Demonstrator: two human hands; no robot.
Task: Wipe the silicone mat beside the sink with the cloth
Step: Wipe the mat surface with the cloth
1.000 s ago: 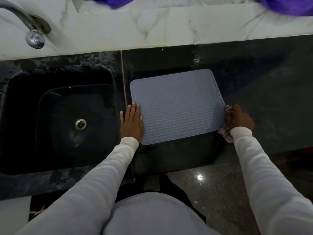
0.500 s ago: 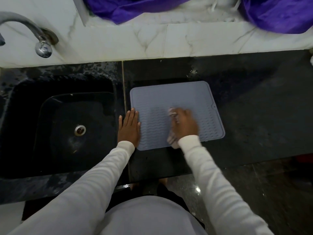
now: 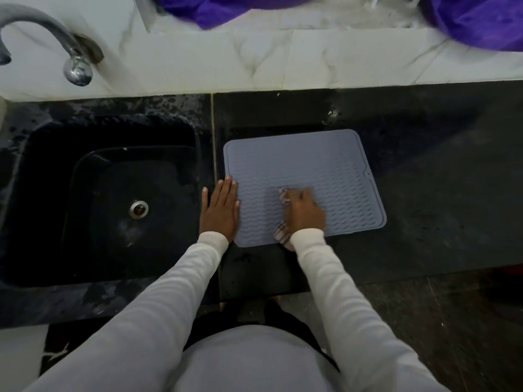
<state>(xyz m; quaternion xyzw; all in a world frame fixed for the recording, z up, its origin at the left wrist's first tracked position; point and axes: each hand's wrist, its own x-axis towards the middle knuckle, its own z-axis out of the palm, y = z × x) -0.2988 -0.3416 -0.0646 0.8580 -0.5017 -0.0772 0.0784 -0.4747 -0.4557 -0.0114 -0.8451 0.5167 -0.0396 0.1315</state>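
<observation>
Presently, the grey silicone mat [image 3: 311, 171] lies flat on the dark tabletop [image 3: 438, 193], just right of the black sink [image 3: 113, 210]. The left hand [image 3: 219, 212] rests flat, fingers straight, on the mat's near-left edge, partly on the tabletop. The right hand [image 3: 304, 212] sits on the mat's near-centre, fingers curled over a checked cloth [image 3: 283, 234], gripping it; cloth shows ahead of the fingers and trails past the mat's near edge beside the white sleeve. A metal tap [image 3: 76, 66] stands over the sink. Purple fabric [image 3: 481, 21] lies on the marble ledge behind.
</observation>
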